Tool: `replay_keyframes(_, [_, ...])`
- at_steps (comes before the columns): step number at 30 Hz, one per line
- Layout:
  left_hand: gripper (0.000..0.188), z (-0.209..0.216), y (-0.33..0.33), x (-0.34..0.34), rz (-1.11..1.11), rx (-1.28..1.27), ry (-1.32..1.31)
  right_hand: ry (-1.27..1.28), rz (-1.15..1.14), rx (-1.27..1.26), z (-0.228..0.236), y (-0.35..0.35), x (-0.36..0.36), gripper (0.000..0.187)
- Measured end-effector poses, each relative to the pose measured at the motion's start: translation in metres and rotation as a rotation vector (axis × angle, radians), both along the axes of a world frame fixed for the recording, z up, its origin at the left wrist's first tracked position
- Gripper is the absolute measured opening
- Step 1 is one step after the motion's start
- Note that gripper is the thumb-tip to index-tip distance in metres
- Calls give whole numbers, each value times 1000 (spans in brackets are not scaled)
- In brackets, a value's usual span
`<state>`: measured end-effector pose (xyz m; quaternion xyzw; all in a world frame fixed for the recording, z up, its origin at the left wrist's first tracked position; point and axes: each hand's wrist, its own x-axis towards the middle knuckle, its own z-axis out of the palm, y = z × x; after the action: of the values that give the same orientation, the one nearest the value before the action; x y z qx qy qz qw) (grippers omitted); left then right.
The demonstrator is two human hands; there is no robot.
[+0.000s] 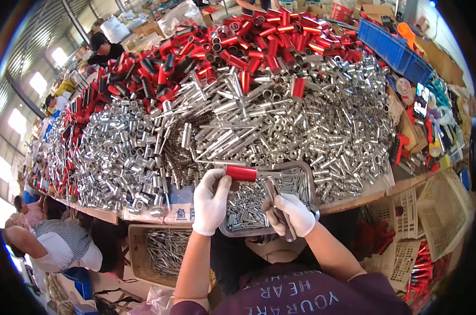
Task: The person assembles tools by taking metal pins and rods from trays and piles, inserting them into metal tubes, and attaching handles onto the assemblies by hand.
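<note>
My left hand, in a white glove, is closed around one end of a red metal tube. A silver rod sticks out of the tube's right end. My right hand, also gloved, grips a thick silver metal bar, tilted with its upper end close to the rod. Whether bar and rod touch, I cannot tell. Both hands are over a grey plastic tray with many small silver pins in it. Beyond the tray, loose brown springs and silver rods lie heaped.
Silver sleeves pile up at the left and red tubes at the back. A blue crate and a phone are at the right. Below the table's edge is a tan bin of rods. A co-worker sits at the left.
</note>
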<state>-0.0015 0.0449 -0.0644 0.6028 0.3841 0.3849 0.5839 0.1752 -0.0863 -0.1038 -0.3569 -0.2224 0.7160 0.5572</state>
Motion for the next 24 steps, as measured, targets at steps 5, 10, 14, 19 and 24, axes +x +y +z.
replay_keyframes(5, [14, -15, 13, 9, -32, 49, -16, -25, 4, -71, -2, 6, -3, 41])
replay_keyframes(10, [15, -8, 3, 6, -97, 56, 124, -41, 40, -30, 1, 1, -4, 38])
replay_keyframes(14, [15, -13, -3, 11, -108, -68, -325, -106, 110, 45, -1, 0, -4, 35])
replay_keyframes(19, [16, -33, 0, 0, -149, 8, -324, -259, 185, 24, 4, 2, -6, 27])
replay_keyframes(24, [14, -26, -12, 6, -243, -95, -528, -299, 226, 35, 7, 2, -5, 25])
